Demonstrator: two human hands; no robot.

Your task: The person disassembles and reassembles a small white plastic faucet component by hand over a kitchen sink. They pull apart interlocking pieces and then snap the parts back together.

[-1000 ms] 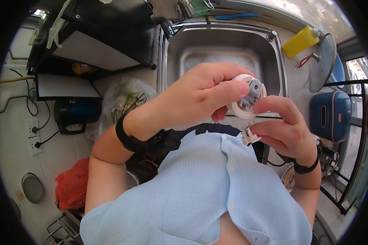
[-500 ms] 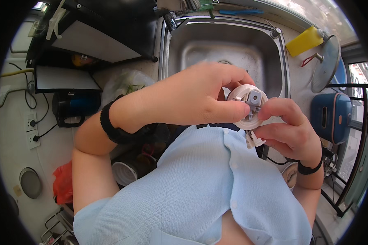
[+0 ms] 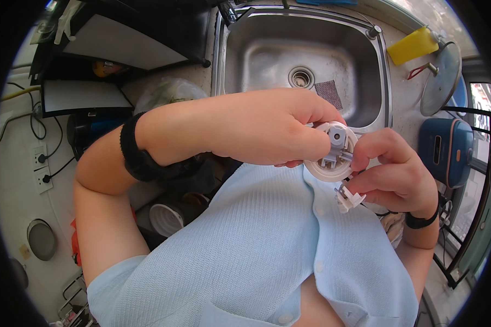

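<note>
My left hand grips a round white plastic part by its left side, thumb in front and other fingers mostly hidden behind it. A grey plastic mechanism sits inside its ring. My right hand works at the ring's right side, thumb and forefinger closed at the edge of the grey mechanism. Lower down, that hand's fingers hold a small white plastic piece with prongs, just below the ring. Both hands are between my blue shirt and the sink's near edge.
Beyond my hands is a steel sink with a dark, patterned patch beside its drain. To the right are a yellow bottle, a glass lid and a blue box-shaped appliance. A clear plastic bag lies left.
The view has shifted, baring the sink's drain. My left thumb has drawn back from the mechanism. The small white piece now hangs slightly lower and farther right in my right hand.
</note>
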